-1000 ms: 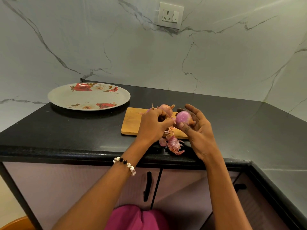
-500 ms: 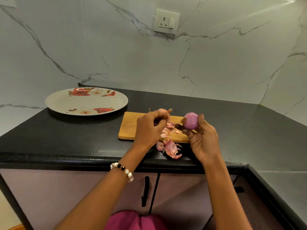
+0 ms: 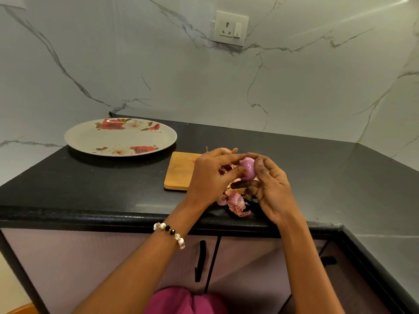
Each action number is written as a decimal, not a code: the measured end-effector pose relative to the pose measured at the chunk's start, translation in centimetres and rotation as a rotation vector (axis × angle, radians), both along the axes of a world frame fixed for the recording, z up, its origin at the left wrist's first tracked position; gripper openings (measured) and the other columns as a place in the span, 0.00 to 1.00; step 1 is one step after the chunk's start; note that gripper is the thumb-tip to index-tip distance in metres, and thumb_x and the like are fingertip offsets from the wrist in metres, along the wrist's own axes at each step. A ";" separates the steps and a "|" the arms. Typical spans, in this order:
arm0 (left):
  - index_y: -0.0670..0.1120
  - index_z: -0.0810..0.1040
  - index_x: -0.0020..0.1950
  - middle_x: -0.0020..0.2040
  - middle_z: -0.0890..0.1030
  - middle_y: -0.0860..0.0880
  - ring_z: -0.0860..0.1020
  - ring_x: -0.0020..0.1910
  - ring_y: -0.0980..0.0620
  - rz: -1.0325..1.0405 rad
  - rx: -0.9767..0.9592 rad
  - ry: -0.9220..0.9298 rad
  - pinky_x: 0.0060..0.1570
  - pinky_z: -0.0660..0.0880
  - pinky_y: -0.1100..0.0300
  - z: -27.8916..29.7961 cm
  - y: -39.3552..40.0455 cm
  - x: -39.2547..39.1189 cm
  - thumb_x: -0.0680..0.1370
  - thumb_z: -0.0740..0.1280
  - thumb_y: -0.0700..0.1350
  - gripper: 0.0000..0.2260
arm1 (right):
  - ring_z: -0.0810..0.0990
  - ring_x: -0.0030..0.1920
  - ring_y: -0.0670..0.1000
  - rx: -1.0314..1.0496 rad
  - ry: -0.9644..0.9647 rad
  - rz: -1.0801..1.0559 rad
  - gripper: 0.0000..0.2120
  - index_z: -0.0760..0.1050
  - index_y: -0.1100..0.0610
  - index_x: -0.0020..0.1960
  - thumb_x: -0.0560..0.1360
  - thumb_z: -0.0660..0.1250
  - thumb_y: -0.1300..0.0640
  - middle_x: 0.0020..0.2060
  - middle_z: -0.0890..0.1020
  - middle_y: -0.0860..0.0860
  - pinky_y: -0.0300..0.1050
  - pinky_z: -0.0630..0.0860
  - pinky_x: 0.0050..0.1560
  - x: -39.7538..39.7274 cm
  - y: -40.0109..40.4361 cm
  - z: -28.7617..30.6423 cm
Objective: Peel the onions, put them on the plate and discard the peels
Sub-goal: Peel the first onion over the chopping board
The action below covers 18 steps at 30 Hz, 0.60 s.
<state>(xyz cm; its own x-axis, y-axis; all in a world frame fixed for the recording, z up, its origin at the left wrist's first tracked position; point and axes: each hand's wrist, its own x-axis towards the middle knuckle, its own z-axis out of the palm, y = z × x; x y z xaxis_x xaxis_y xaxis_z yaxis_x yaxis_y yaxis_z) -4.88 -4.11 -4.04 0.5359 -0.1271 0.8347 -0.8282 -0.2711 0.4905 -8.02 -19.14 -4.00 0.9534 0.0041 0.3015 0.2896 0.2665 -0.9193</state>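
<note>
A peeled purple onion (image 3: 247, 168) is held above the wooden cutting board (image 3: 181, 171). My right hand (image 3: 269, 189) grips it from the right, thumb over its top. My left hand (image 3: 212, 177) pinches the onion's left side with thumb and fingers. Behind my left hand an unpeeled onion (image 3: 226, 150) lies on the board, mostly hidden. Pink peels (image 3: 235, 202) are heaped on the black counter at the board's near edge. The floral plate (image 3: 120, 138) sits bare at the back left.
The black counter (image 3: 90, 184) runs to a marble wall with a socket (image 3: 230, 28). Its front edge lies just below the peels. Cabinet doors with black handles (image 3: 200, 260) are underneath. An orange object (image 3: 20, 310) shows at the bottom left corner.
My left hand has moved right from the unpeeled onion and now pinches the peeled onion. My right hand has turned the onion and brought it closer to the left hand.
</note>
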 end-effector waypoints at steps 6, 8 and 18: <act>0.42 0.84 0.49 0.44 0.83 0.48 0.79 0.44 0.56 0.047 -0.026 -0.010 0.42 0.75 0.71 -0.1 0.3 0.2 0.70 0.75 0.40 0.08 | 0.84 0.39 0.58 -0.046 -0.020 0.013 0.17 0.75 0.59 0.63 0.78 0.62 0.53 0.51 0.81 0.61 0.40 0.78 0.28 -0.3 0.2 0.0; 0.42 0.84 0.47 0.43 0.83 0.49 0.79 0.42 0.56 0.053 -0.030 -0.007 0.40 0.75 0.72 -0.1 0.3 0.2 0.70 0.75 0.39 0.06 | 0.85 0.39 0.57 -0.057 -0.024 0.015 0.17 0.75 0.60 0.63 0.78 0.62 0.53 0.51 0.82 0.60 0.41 0.79 0.30 -0.3 0.2 0.0; 0.46 0.83 0.54 0.47 0.80 0.50 0.79 0.39 0.57 0.020 0.029 0.019 0.38 0.77 0.68 -0.2 0.2 0.5 0.73 0.73 0.39 0.11 | 0.85 0.46 0.57 -0.116 -0.036 0.007 0.14 0.75 0.60 0.64 0.81 0.61 0.56 0.55 0.84 0.58 0.50 0.84 0.40 0.2 -0.2 -0.4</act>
